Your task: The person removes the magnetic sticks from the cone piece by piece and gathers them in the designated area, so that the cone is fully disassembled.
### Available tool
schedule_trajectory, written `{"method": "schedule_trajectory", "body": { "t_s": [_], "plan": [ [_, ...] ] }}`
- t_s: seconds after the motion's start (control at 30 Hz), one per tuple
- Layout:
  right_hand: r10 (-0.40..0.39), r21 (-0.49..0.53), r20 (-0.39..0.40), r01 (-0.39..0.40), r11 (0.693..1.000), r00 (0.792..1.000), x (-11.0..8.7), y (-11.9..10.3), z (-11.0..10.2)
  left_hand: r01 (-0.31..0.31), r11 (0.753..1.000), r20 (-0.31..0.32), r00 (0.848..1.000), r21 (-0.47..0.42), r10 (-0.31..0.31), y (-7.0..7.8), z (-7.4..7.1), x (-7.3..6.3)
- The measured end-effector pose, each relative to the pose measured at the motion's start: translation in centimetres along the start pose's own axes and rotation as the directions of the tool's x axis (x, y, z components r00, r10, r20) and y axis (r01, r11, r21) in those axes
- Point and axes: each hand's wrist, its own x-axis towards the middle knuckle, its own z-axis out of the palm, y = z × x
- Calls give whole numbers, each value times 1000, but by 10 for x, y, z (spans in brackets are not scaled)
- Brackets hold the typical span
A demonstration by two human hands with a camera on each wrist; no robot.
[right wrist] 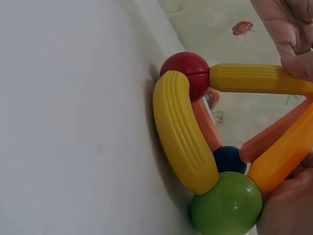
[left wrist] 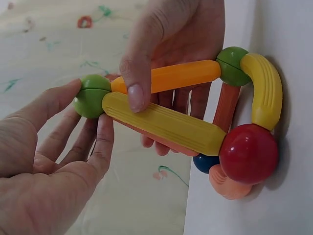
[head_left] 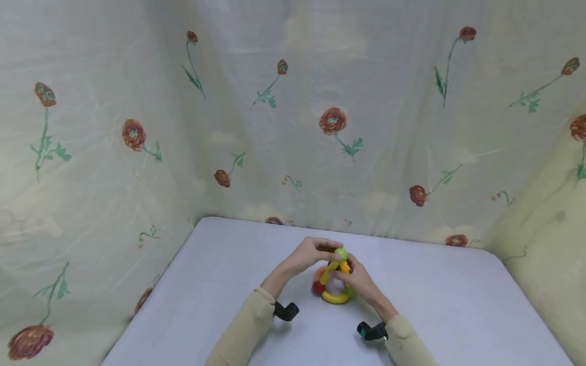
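A pyramid of toy magnetic rods and balls stands on the white table. At its top, my left hand pinches a green ball between thumb and fingers. My right hand grips the slanted orange rod, its thumb reaching across to the straight yellow rod. Both rods meet the top ball, as does a slanted salmon rod behind. Along the base, a curved yellow rod joins a red ball to another green ball. A dark blue ball sits at the rear corner.
The white table spreads around the pyramid. Flower-printed cloth hangs along its back and sides. A black device is strapped at each wrist, the left one and the right one both close over the tabletop.
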Motion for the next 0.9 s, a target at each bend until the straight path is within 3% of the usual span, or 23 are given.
{"method": "schedule_trajectory", "body": {
  "t_s": [0.23, 0.43, 0.67, 0.9],
  "plan": [
    [8, -23, -38, -9, 1000, 999, -21, 2, 7, -17, 999, 26, 1000, 45, 16, 4, 9, -16],
    [25, -31, -56, -27, 999, 998, -32, 0, 11, -79, 994, 66, 995, 77, 74, 9, 14, -25],
    [29, -56, -86, -34, 998, 996, -36, 0, 13, -99, 993, 87, 992, 69, 92, 11, 18, -28],
    [14, -33, -103, -17, 999, 995, -36, -2, 13, -97, 993, 67, 993, 74, 92, 13, 21, -27]
  ]
}}
